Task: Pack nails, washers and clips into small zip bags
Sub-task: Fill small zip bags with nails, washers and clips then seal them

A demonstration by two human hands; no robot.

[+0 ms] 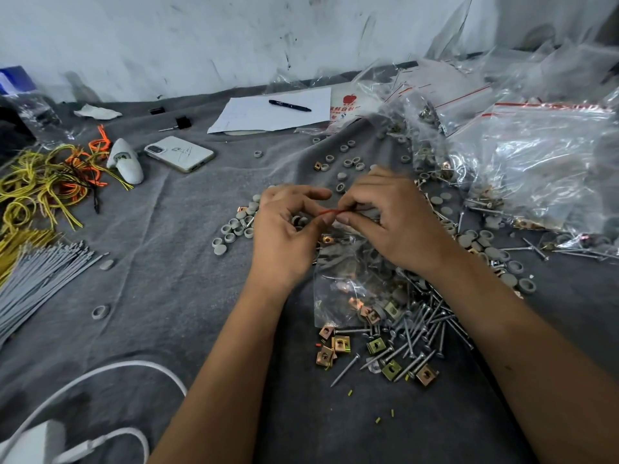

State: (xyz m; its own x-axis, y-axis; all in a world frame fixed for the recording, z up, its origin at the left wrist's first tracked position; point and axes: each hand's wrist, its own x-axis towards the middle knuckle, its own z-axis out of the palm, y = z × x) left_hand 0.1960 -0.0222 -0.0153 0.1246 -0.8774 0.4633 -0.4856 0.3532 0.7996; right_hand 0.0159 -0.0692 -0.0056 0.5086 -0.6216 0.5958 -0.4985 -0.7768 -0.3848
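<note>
A small clear zip bag (348, 279) with a red seal strip hangs between my hands above the grey cloth, with brass clips and grey washers inside at its bottom. My left hand (284, 236) pinches the left end of the red strip. My right hand (392, 216) pinches the same strip from the right. Below the bag lies a heap of nails (422, 329) and loose brass clips (338, 346). Grey washers (234, 229) are scattered to the left of and behind my hands.
Filled and empty zip bags (536, 162) pile up at the right. A phone (179, 153), paper with a pen (289, 105), yellow and orange ties (43, 182), grey cable ties (40, 276) and a white cable (127, 370) lie on the left side.
</note>
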